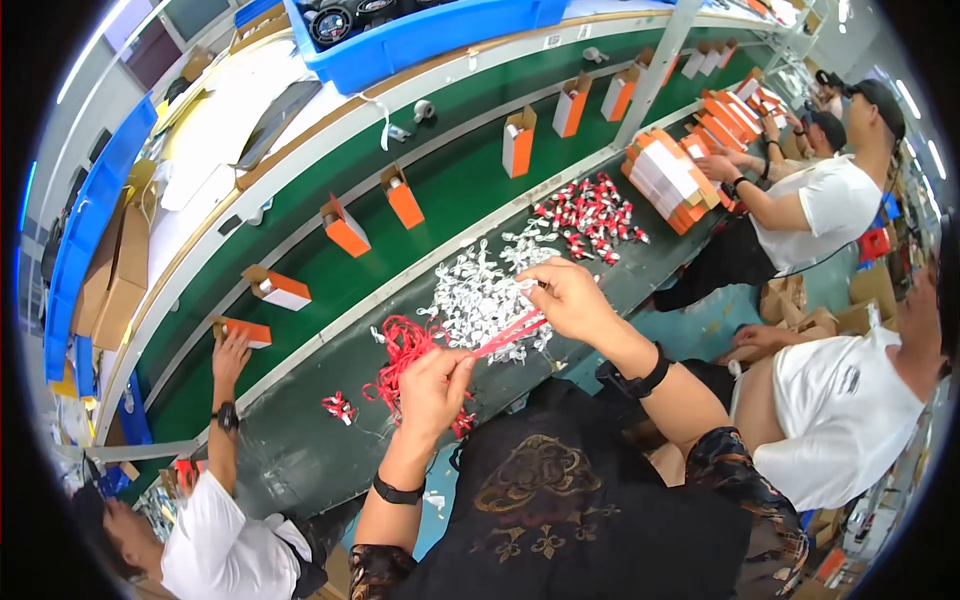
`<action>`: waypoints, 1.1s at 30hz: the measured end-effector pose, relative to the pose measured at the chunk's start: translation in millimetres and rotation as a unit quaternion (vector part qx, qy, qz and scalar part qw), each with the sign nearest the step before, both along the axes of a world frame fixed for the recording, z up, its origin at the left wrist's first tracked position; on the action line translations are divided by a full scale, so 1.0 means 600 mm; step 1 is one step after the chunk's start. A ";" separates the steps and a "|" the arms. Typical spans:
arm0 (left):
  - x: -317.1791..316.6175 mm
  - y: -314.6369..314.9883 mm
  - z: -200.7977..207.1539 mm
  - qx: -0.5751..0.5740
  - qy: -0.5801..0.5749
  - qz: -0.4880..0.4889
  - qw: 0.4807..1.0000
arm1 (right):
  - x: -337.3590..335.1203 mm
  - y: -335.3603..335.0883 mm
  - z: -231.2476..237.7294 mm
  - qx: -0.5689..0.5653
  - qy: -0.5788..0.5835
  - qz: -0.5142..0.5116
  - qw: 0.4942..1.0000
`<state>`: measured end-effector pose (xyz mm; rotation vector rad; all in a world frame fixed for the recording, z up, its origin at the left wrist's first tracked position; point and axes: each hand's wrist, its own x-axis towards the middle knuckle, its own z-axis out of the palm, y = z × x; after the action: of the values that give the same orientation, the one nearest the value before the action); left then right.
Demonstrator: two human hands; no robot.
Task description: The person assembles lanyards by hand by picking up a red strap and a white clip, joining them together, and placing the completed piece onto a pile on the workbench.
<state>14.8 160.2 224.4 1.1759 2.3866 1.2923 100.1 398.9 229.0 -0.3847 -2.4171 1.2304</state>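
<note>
A red strap (508,336) is pulled taut between my two hands, above the dark bench. My left hand (432,388) is closed in a pinch on its lower left end. My right hand (572,302) pinches the other end, and a small white piece shows at its fingertips. Beneath and beyond my hands spreads a heap of small white clip-like parts (470,290). Beside my left hand lies a tangle of loose red straps (402,340). Farther right sits a pile of red-and-white bundles (600,215), and one small red bundle (338,407) lies at the left.
A green conveyor belt (450,195) runs behind the bench carrying several open orange-and-white boxes (518,145). More boxes (665,180) are stacked at the bench's right. Co-workers (800,205) sit on the right; another person's hand (232,350) touches a box at left.
</note>
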 end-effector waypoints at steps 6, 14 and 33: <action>0.001 0.002 0.034 -0.102 0.091 -0.042 0.990 | -0.031 -0.003 -0.017 0.124 0.021 0.069 0.990; 0.015 -0.005 0.070 -0.162 0.044 0.023 0.986 | -0.066 -0.061 -0.022 -0.168 -0.083 0.321 0.928; -0.086 -0.099 -0.006 0.160 -0.411 -0.155 0.884 | -0.030 -0.157 0.052 -0.401 -0.052 0.437 0.803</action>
<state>-37.1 101.0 221.0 0.7794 1.3605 1.6617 82.2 305.0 260.1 0.5641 -2.0242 2.6819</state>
